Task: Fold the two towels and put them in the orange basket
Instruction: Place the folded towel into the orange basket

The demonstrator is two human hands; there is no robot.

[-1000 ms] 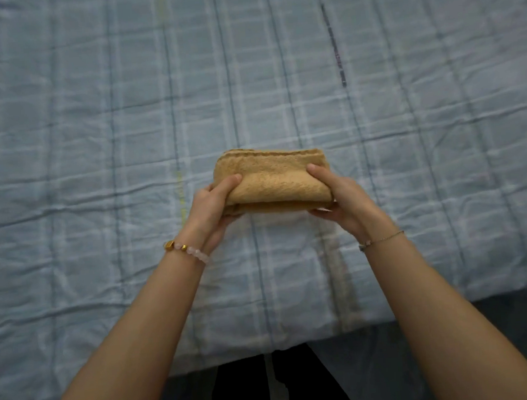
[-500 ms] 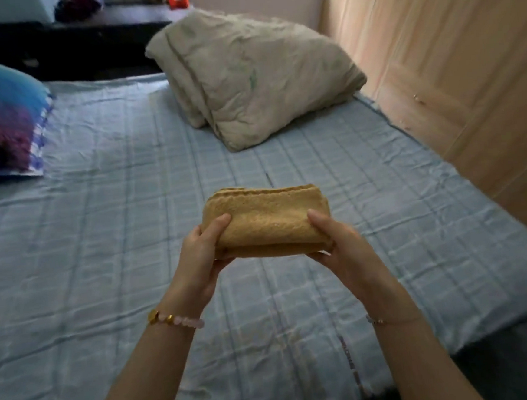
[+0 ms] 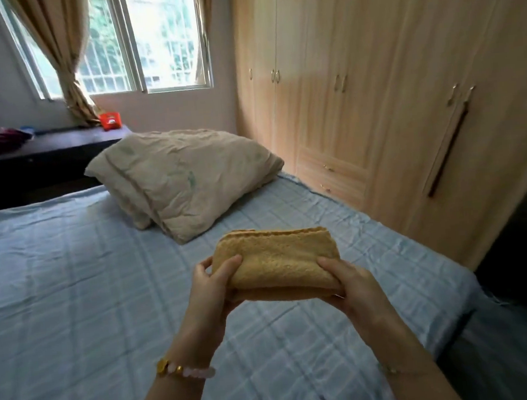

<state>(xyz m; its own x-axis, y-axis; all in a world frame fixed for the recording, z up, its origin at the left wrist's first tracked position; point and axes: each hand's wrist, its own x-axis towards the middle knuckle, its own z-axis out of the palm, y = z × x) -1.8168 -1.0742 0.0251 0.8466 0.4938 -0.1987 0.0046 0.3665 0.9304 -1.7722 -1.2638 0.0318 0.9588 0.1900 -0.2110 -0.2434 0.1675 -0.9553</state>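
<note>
Both hands are on the job: the left hand [image 3: 210, 286] is clamped on the left end of the towel [image 3: 279, 261], thumb on top and fingers curled beneath, and the right hand [image 3: 354, 282] is clamped on the right end in the same way. The towel, tan and folded into a thick bundle, is held in the air above the blue checked bed [image 3: 74, 293], clear of it, with the rounded fold turned toward the camera.

Folding of this one looks finished, so the carry to the basket is judged to be the step in hand. A small orange-red container [image 3: 110, 121] is seen on the dark desk [image 3: 46, 144] under the window [image 3: 145, 41], beyond the quilt [image 3: 184, 177]. It may well be the orange basket, though that cannot be confirmed from here. No second towel is seen anywhere in view.

For the next move, the bundle will need to be pinched flat at both ends so the layers are not let slip. It must then be carried round the bed toward the desk and lowered in level. If the grip is loosened early, the fold could be lost.
</note>
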